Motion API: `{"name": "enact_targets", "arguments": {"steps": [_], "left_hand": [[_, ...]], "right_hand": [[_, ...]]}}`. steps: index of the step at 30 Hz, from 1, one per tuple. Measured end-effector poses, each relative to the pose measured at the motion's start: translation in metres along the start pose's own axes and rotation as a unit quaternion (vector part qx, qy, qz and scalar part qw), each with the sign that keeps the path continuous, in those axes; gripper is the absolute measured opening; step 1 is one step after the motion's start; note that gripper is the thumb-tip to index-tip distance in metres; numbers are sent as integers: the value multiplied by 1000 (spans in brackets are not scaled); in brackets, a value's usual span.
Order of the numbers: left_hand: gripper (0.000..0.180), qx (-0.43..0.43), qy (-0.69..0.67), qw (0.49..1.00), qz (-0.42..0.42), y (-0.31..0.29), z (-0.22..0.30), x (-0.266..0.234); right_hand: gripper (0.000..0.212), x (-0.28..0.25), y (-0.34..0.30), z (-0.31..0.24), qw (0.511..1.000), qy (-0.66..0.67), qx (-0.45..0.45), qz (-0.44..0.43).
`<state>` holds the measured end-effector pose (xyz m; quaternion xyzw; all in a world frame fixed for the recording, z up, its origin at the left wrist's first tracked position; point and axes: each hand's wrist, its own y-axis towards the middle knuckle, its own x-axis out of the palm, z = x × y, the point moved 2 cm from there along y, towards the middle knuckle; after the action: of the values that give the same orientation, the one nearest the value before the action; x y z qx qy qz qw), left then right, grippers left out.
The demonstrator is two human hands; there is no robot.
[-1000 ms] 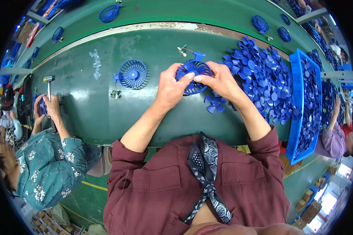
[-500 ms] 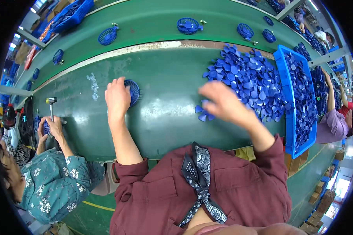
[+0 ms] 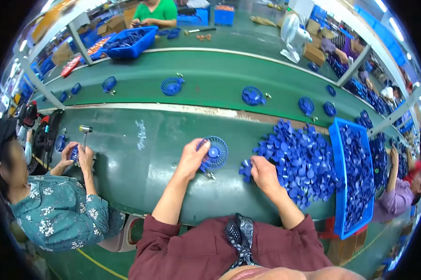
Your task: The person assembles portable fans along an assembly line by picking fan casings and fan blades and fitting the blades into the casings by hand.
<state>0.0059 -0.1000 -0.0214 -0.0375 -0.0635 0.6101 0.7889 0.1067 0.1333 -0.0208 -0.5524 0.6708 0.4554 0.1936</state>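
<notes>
My left hand (image 3: 190, 161) grips the rim of a round blue fan cage (image 3: 218, 153), thumb over its edge, above the green tabletop. Small metal parts (image 3: 211, 176) show just below the cage. My right hand (image 3: 266, 176) is pinched on a small blue fan blade (image 3: 245, 171), at the left edge of a large heap of blue fan blades (image 3: 297, 161). A short gap of tabletop lies between the cage and the blade.
A blue tray (image 3: 340, 186) of more blades stands right of the heap. Beyond the table edge runs a green conveyor (image 3: 210, 74) carrying several fan cages (image 3: 252, 95). At left, a co-worker's hands (image 3: 83, 158) hold a hammer (image 3: 85, 129) and a blue part.
The view has shifted, showing more beyond the conveyor. My left hand has brought the cage nearer my right hand. My right hand, blurred over the heap's edge before, now pinches a fan blade.
</notes>
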Motion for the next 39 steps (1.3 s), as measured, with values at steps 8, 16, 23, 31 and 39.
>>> {"name": "enact_targets", "arguments": {"steps": [8, 16, 23, 31, 39], "left_hand": [[19, -45, -137, 989, -34, -6, -5, 15], [29, -2, -35, 965, -261, -2, 70, 60], [27, -95, -185, 958, -198, 10, -1, 76], [23, -114, -241, 958, -108, 39, -30, 26], [40, -119, -269, 952, -91, 29, -2, 31]], "right_hand": [[32, -14, -12, -29, 991, -57, -54, -112], [27, -2, -6, -24, 990, -4, -52, -132], [31, -11, -20, -25, 973, 23, 3, -228], [36, -8, -22, -21, 944, 41, -42, -325], [38, -28, 63, -63, 992, 101, -31, -70]]}}
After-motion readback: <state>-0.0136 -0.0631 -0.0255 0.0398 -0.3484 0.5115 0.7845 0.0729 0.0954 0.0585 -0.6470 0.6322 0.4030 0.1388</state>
